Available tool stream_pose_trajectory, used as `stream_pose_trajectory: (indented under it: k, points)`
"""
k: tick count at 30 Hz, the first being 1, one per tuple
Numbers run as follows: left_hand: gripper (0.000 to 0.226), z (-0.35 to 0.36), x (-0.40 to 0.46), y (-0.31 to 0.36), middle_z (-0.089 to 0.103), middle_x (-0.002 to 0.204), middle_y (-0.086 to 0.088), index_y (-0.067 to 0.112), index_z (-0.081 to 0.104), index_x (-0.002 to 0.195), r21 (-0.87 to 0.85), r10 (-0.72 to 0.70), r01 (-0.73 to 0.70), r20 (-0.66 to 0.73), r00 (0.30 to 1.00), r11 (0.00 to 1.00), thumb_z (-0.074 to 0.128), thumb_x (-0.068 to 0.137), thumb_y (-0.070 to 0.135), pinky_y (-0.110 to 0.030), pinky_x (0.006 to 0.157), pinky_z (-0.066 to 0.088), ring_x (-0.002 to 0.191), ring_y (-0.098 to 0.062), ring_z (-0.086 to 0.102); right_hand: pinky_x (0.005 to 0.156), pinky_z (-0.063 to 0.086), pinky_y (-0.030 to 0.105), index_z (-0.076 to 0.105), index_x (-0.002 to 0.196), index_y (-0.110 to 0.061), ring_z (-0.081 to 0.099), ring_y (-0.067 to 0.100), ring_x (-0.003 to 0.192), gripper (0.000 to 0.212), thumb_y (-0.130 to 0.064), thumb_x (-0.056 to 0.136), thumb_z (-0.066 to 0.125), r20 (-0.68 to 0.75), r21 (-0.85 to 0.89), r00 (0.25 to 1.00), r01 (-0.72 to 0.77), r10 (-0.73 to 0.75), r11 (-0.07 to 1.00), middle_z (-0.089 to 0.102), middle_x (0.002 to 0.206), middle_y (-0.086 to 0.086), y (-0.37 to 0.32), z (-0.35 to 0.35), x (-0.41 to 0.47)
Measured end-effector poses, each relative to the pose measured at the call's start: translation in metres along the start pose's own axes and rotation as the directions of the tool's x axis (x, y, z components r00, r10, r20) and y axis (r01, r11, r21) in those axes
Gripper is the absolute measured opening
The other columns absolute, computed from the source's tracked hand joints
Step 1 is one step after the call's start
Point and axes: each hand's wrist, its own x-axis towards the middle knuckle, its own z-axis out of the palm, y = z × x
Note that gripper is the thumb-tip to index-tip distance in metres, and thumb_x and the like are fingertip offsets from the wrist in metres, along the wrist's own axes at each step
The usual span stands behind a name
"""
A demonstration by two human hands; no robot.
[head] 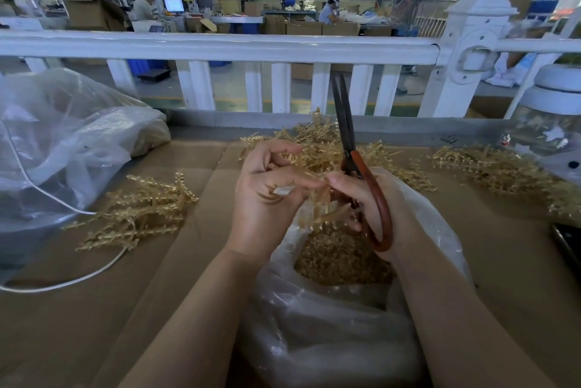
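The left hand (267, 199) grip pinches a tan sprue (320, 210); the right hand (352, 196) grip clasps the scissors (355, 161).

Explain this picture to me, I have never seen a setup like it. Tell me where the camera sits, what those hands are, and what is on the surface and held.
No machine here: one camera worn on a person's head looks down at their two bare hands. The left hand pinches a pale golden plastic sprig. The right hand grips dark-bladed scissors with red loop handles, blades pointing up and away. Right under the hands sits an open clear plastic bag holding small golden pieces. The surface is brown cardboard, with loose piles of the same golden sprigs on it. A white railing runs behind.
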Motion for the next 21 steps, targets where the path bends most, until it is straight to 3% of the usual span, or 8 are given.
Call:
stream_pose_trajectory:
  k: [4,7,9,11,15,17,19,21]
  points:
    - [0.036,0.0,0.001,0.0,0.06,0.111,-0.006,0.021,0.075,0.084,-0.041,-0.057,0.057,-0.001,0.998,0.998,0.078,0.071,-0.013,-0.026,0.089,0.049,0.104,-0.015,0.059,0.039,0.033,0.024,0.073,0.09,-0.001,0.045,0.028,0.056,0.032,-0.032,0.087,0.076,0.033,0.089,0.999,0.028,-0.031,0.996,0.072,0.079,0.011,-0.004,0.0,-0.002]
    - [0.044,-0.003,0.001,-0.002,0.059,0.111,-0.002,0.022,0.067,0.1,-0.088,-0.232,0.23,-0.012,0.973,0.969,0.068,0.076,-0.015,-0.025,0.087,0.051,0.098,-0.012,0.06,0.038,0.033,0.02,0.068,0.092,0.005,0.042,0.024,0.055,0.024,-0.018,0.093,0.069,-0.006,0.155,0.998,0.063,-0.063,0.986,0.07,0.074,0.007,-0.005,0.004,-0.004]
    - [0.039,-0.002,0.0,-0.004,0.06,0.107,-0.003,0.017,0.058,0.104,-0.243,-0.431,0.435,0.073,0.899,0.867,0.059,0.081,-0.014,-0.032,0.084,0.052,0.089,-0.014,0.06,0.038,0.033,0.019,0.067,0.096,0.003,0.042,0.021,0.056,0.026,-0.022,0.089,0.07,-0.043,0.187,0.997,0.077,-0.07,0.979,0.071,0.075,0.004,-0.007,0.005,-0.005]
    - [0.035,-0.004,0.001,-0.007,0.064,0.1,-0.003,0.014,0.058,0.102,-0.334,-0.508,0.553,0.219,0.833,0.763,0.055,0.074,-0.007,-0.03,0.08,0.05,0.085,-0.011,0.06,0.038,0.034,0.018,0.066,0.097,0.002,0.043,0.018,0.055,0.034,-0.028,0.081,0.072,-0.085,0.212,0.993,0.096,-0.08,0.973,0.071,0.077,0.004,-0.01,0.005,-0.006]
    - [0.041,-0.007,-0.003,-0.013,0.069,0.099,0.0,0.012,0.063,0.11,-0.372,-0.375,0.677,0.617,0.691,0.635,0.067,0.07,0.002,-0.023,0.08,0.051,0.089,-0.013,0.063,0.04,0.036,0.021,0.064,0.093,0.003,0.044,0.015,0.049,0.024,-0.02,0.092,0.067,-0.163,0.263,0.982,0.136,-0.095,0.955,0.066,0.071,0.003,-0.01,0.004,-0.008]
    - [0.042,-0.006,-0.004,-0.012,0.07,0.105,-0.002,0.019,0.066,0.112,-0.336,-0.302,0.693,0.718,0.627,0.638,0.076,0.074,0.004,-0.024,0.086,0.051,0.097,-0.015,0.065,0.053,0.047,0.031,0.064,0.094,0.006,0.054,0.029,0.055,0.026,-0.02,0.094,0.066,-0.168,0.285,0.979,0.16,-0.115,0.945,0.066,0.075,0.016,-0.01,0.004,-0.009]
    - [0.036,-0.004,-0.005,-0.01,0.071,0.105,0.0,0.02,0.068,0.111,-0.36,-0.291,0.674,0.699,0.653,0.645,0.08,0.078,0.01,-0.021,0.085,0.051,0.097,-0.013,0.066,0.069,0.05,0.046,0.065,0.096,0.008,0.061,0.042,0.07,0.03,-0.022,0.09,0.068,-0.161,0.321,0.981,0.158,-0.111,0.934,0.067,0.085,0.026,-0.011,0.004,-0.009]
    - [0.027,-0.001,-0.004,-0.008,0.072,0.1,-0.002,0.015,0.07,0.105,-0.389,-0.348,0.635,0.591,0.727,0.667,0.077,0.081,0.024,-0.022,0.08,0.052,0.091,-0.013,0.066,0.054,0.049,0.03,0.066,0.094,0.006,0.059,0.028,0.057,0.031,-0.024,0.088,0.069,-0.167,0.281,0.98,0.155,-0.111,0.947,0.069,0.071,0.008,-0.01,0.005,-0.008]
